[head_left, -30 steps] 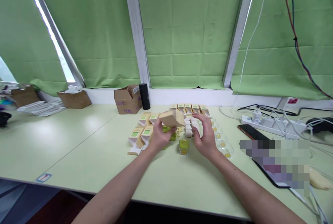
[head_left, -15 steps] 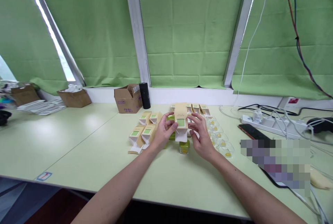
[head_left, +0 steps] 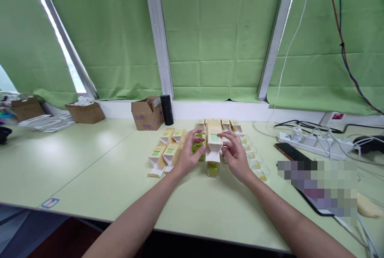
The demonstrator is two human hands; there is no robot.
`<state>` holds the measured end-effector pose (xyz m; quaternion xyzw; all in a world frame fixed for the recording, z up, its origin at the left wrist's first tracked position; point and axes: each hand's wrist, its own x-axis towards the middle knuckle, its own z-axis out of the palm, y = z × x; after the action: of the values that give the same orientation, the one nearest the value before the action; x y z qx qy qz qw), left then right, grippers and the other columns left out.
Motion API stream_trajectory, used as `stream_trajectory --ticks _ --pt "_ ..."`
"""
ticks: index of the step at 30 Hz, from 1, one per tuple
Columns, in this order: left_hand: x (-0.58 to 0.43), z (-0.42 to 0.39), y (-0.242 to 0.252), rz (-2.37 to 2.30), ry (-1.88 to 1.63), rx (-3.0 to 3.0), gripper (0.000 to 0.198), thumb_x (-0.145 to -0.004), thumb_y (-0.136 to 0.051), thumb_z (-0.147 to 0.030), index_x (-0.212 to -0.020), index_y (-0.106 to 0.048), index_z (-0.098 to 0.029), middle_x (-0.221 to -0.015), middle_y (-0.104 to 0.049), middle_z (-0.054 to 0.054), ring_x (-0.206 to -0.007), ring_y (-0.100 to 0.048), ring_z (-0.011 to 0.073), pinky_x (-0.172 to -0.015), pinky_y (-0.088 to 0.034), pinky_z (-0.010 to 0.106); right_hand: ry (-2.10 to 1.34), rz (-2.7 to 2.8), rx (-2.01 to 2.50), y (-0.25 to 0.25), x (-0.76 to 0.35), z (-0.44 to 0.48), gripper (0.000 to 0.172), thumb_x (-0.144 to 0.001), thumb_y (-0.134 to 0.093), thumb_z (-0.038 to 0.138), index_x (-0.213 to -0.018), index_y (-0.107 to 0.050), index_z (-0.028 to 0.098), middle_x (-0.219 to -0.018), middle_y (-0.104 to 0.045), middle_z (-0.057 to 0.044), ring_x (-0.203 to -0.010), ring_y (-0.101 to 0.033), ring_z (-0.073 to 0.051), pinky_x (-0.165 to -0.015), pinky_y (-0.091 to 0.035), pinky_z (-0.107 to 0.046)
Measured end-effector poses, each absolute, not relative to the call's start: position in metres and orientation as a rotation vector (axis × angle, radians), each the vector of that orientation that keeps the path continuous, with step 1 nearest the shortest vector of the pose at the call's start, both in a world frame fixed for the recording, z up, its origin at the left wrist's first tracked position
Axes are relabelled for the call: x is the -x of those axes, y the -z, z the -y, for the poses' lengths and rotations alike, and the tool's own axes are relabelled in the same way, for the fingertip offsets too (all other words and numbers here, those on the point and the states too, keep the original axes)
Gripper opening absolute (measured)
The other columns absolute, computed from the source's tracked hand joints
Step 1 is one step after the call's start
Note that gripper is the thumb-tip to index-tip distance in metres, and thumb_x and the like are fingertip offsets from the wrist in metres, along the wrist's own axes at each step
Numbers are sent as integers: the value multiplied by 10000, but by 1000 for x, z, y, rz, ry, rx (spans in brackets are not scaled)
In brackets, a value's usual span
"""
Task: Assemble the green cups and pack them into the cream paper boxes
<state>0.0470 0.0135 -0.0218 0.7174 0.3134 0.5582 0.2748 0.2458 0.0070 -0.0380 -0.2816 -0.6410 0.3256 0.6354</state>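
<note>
A kraft paper box [head_left: 214,143] with a green window is held up in front of me, its white end flap hanging open. My right hand [head_left: 236,156] grips the box's right side between thumb and fingers. On the other side my left hand [head_left: 192,152] has its fingers apart, curved close to the box's left edge. Just below the flap stands a small clear jar [head_left: 213,170] with green contents, its top partly covered. More green jars [head_left: 198,146] show partly behind my left hand.
Left of my hands lie several similar kraft boxes [head_left: 170,152]; others [head_left: 235,126] stand behind. Clear domed pieces with yellow centres [head_left: 256,165] line the right. Farther out are a carton [head_left: 147,115], a black bottle [head_left: 167,110], a phone [head_left: 292,155] and a power strip [head_left: 315,146].
The box has shifted slightly right and turned, so its left side now shows. My left thumb has come off its front, while my right fingers have closed on its right side.
</note>
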Motion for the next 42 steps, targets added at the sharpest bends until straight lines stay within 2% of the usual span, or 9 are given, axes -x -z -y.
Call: stream_trajectory --ticks 6,11,20,27,34,42 --pt "-50 -10 22 -782 -1453 -1992 438 -923 -713 -278 -1351 -623 -288 -1500 -439 120 -1112 -682 220 -1032 -567 428 -748 1508 649 37 -246 -3 335 -961 -623 311 -1291 -673 339 -1416 -431 -88 -947 -699 -178 -769 -631 -355" --pt "-54 -11 21 -802 -1515 -1905 360 -899 -752 -304 -1253 -701 -261 -1435 -479 120 -1022 -695 199 -977 -595 411 -768 1531 637 36 -247 -2 369 -960 -660 372 -1329 -662 353 -1429 -430 -88 -982 -707 -188 -842 -638 -383" --pt "-57 -15 21 -781 -1580 -1838 350 -891 -774 -343 -1211 -705 -218 -1349 -543 114 -1024 -685 194 -976 -602 388 -783 1533 636 37 -248 -2 379 -950 -712 415 -1321 -673 349 -1436 -418 -82 -976 -712 -179 -897 -633 -393" --pt "-58 -17 24 -817 -1564 -1805 366 -884 -782 -373 -1206 -709 -215 -1356 -553 116 -938 -695 177 -931 -618 384 -795 1503 642 38 -247 -4 389 -930 -733 432 -1303 -683 334 -1444 -427 -87 -942 -716 -173 -867 -640 -385" --pt "-58 -19 29 -801 -1565 -1794 351 -897 -777 -332 -1229 -712 -238 -1335 -539 101 -987 -701 191 -971 -610 398 -837 1482 640 38 -246 -4 391 -923 -745 437 -1296 -684 335 -1424 -430 -78 -943 -713 -165 -850 -634 -362" --pt "-59 -20 32 -798 -1553 -1784 354 -890 -789 -320 -1229 -716 -254 -1300 -522 87 -967 -702 184 -942 -614 377 -867 1433 639 37 -245 -5 365 -896 -780 424 -1240 -704 329 -1432 -434 -69 -884 -711 -137 -818 -635 -334"
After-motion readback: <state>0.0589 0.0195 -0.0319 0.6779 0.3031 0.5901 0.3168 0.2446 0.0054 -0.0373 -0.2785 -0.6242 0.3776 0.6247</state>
